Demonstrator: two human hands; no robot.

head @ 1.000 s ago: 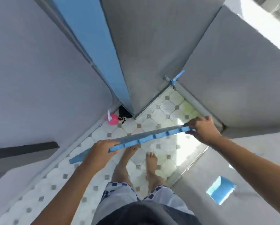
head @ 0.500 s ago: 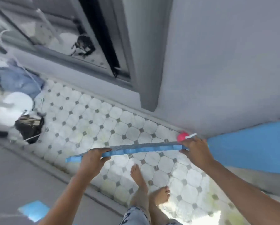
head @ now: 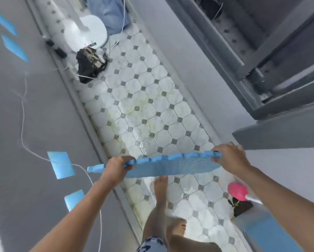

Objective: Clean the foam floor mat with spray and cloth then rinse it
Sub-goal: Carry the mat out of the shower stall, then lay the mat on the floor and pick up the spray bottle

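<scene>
Matt, ribbed blue foam mat [head: 170, 165] above glossy wet tiled floor [head: 143, 106].

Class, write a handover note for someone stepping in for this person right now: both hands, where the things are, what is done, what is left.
Left hand: grips the blue foam mat near its left end.
Right hand: grips its right end.
Mat: held roughly level above the wet tiled floor.
Pink bottle-like thing: on the floor, right side.
Done: cannot tell whether spraying or wiping happened.
Left: probably the rinse.
</scene>
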